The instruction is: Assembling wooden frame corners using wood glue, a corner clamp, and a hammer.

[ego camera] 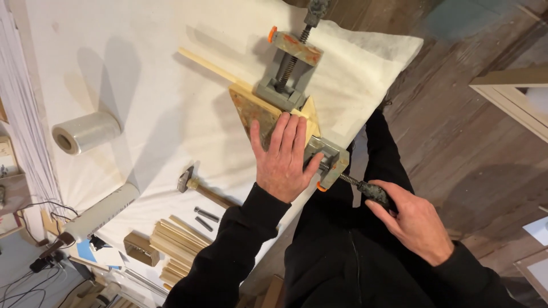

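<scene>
Head view, looking down on your work.

Left hand [283,161]: laid flat, palm down, fingers together and extended, pressing on the corner clamp [274,117] where the two wooden strips meet. It closes around nothing; it only bears down.

Right hand [412,219]: curled around the dark, mottled screw handle [374,194] at the near end of the clamp, fingers wrapped shut on it, off the counter's edge and above your dark trousers.

Corner clamp: grey cast metal, paint worn and rust-flecked, with a triangular speckled base plate and two sliding jaws set at a right angle. Each jaw runs on a threaded steel screw; small orange caps show at the jaw ends. The far screw [290,68] points away from you and its handle leaves the top of the picture. The clamp sits near the right edge of the counter.

Wooden strip [208,65]: pale, slim, square-edged moulding running from the clamp towards the upper left. A second short piece shows pale yellow between the jaws, mostly under your left hand.

Counter [142,114]: covered in soft white cloth, slightly creased.

Also on the counter, to your left:
- hammer [197,185], steel head, wooden shaft, near your left sleeve;
- two small dark metal pins [205,218] beside it;
- stack of pale wooden strips [174,245] at the near edge;
- small brown box [141,249];
- roll of clear film [85,132], cylindrical, glossy;
- long white textured roll [105,210].

Floor [474,142]: dark, worn wooden boards.
</scene>
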